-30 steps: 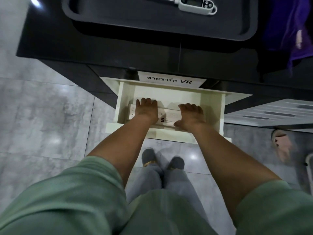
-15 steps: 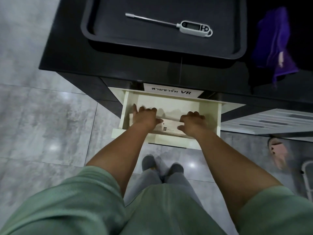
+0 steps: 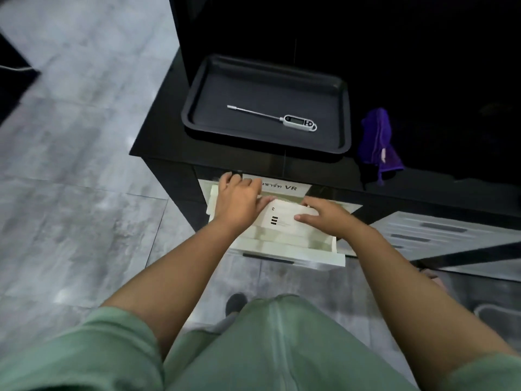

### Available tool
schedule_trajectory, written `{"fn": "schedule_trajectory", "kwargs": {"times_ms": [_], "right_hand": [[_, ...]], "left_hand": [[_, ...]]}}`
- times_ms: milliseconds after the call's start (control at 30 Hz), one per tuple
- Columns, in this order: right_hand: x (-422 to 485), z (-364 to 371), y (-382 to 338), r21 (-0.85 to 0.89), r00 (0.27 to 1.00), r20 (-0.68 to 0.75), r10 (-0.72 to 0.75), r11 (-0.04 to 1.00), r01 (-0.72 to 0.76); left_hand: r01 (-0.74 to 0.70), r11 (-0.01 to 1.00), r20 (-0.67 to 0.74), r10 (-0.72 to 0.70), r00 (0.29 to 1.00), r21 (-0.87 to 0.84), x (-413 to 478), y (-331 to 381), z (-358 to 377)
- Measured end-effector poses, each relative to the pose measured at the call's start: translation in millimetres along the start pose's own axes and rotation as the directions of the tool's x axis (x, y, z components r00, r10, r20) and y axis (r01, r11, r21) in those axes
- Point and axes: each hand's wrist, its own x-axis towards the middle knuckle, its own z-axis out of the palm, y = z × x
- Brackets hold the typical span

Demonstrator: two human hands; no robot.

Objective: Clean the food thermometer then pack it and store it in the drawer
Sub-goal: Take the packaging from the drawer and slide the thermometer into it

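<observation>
A white food thermometer (image 3: pixel 299 121) with a long metal probe lies on a black tray (image 3: pixel 197 88) on the dark counter. Below the counter edge a cream drawer (image 3: pixel 296 251) stands pulled out. Above it I hold a flat white box (image 3: pixel 282 218) with small black print. My left hand (image 3: pixel 239 200) grips the box's left end and my right hand (image 3: pixel 327 217) grips its right end. The box sits raised above the drawer's inside. A purple cloth (image 3: pixel 379 142) lies crumpled on the counter, right of the tray.
A white label reading "VR" (image 3: pixel 284 187) is stuck on the cabinet front behind the drawer. A grey cabinet with slotted drawers (image 3: pixel 439 235) stands to the right. Grey tiled floor (image 3: pixel 84 165) spreads to the left. My feet (image 3: pixel 235 304) are under the drawer.
Both hands have closed on the white box and lifted it up out of the drawer. My view has tilted up, so the whole tray and thermometer show.
</observation>
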Motion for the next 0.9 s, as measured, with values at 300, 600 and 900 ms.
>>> {"fn": "schedule_trajectory", "kwargs": {"times_ms": [300, 600, 900], "right_hand": [[-13, -38, -34, 0.358, 0.980, -0.200, 0.008, 0.931, 0.066], [10, -59, -47, 0.531, 0.981, -0.182, -0.070, 0.832, 0.158], [49, -75, -51, -0.051, 0.966, -0.236, -0.108, 0.994, 0.099]], "left_hand": [[0.269, 0.889, -0.253, -0.375, 0.892, -0.370, 23, 4, -59], [0.537, -0.326, 0.627, -0.344, 0.699, -0.778, 60, 28, -52], [0.367, -0.673, 0.706, -0.331, 0.627, -0.642, 108, 37, -36]]}}
